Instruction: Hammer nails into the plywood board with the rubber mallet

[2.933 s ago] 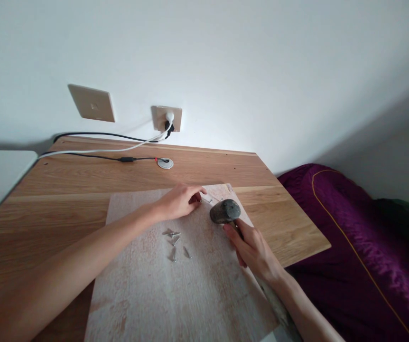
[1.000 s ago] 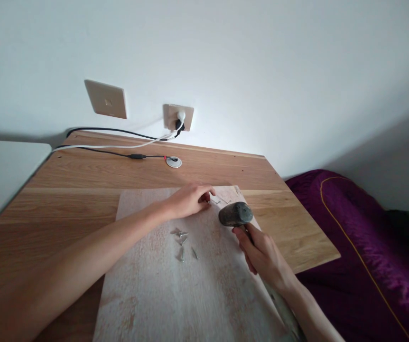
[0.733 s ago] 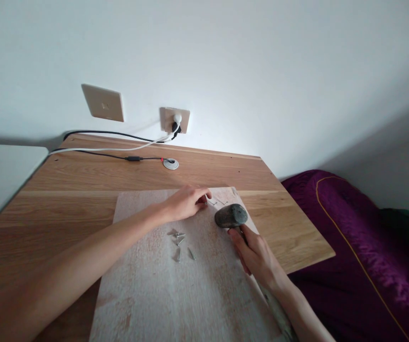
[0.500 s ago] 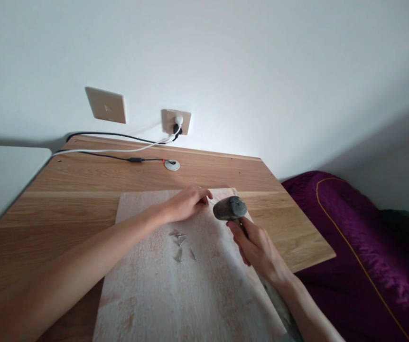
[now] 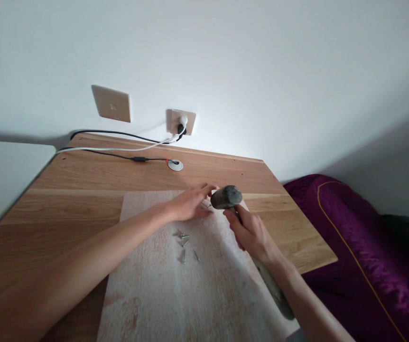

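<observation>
My right hand (image 5: 249,232) grips a rubber mallet (image 5: 227,197) high on its handle, close under the dark cylindrical head. The rest of the handle runs back under my right forearm. Just left of the mallet head, my left hand (image 5: 192,203) rests on a whitewashed wooden board (image 5: 162,294), thumb and fingers apart. A thin metal nail (image 5: 206,205) shows between the thumb and fingers; whether it stands in the board is unclear. Nearer to me, several loose silver nails (image 5: 184,242) lie on the board.
Under the board is a wooden desk (image 5: 83,175). Black and white cables (image 5: 119,148) run along its back edge to a wall socket (image 5: 181,122), near a round cable grommet (image 5: 175,165). A white panel (image 5: 8,180) is at left, purple fabric (image 5: 354,237) at right.
My left fingers have spread from a closed pinch around the nail. The mallet head has shifted slightly up and left, closer to the left fingertips. The view has moved a little.
</observation>
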A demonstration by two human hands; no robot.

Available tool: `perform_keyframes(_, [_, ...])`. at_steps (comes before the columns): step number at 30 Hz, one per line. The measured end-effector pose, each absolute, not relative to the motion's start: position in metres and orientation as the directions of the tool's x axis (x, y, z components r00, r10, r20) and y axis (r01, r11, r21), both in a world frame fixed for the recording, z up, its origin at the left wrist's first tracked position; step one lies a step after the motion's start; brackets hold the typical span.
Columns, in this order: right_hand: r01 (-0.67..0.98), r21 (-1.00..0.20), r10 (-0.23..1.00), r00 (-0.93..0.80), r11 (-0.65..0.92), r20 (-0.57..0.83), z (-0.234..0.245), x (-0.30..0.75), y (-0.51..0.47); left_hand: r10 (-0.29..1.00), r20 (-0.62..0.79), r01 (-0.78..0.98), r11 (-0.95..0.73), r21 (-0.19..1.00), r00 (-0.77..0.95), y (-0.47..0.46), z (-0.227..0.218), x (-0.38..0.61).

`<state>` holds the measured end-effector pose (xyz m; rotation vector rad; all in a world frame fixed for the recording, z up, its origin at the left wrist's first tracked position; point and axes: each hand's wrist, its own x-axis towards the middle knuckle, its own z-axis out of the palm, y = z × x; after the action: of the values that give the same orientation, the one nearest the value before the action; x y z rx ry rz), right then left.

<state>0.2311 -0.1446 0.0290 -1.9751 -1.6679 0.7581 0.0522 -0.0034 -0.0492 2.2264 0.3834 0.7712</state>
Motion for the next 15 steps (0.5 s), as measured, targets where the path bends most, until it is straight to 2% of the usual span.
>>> perform_keyframes(2, [0.756, -0.632, 0.983, 0.092, -0.172, -0.158, 0.032, 0.231, -0.145, 0.479, 0.4, 0.049, -0.686, 0.726, 0.781, -0.004, -0.046, 0.053])
perform_keyframes(7, [0.743, -0.643, 0.982, 0.122, -0.186, -0.144, 0.027, 0.237, -0.165, 0.537, 0.335, 0.135, -0.658, 0.741, 0.774, -0.005, -0.044, 0.054])
perform_keyframes(11, [0.734, -0.635, 0.969, 0.146, -0.241, -0.2, 0.014, 0.245, -0.19, 0.569, 0.345, 0.167, -0.662, 0.731, 0.746, -0.007, -0.047, 0.055])
perform_keyframes(15, [0.739, -0.628, 0.969, 0.15, -0.242, -0.198, 0.006, 0.247, -0.199, 0.562, 0.358, 0.171, -0.681, 0.712, 0.746, -0.008, -0.045, 0.056])
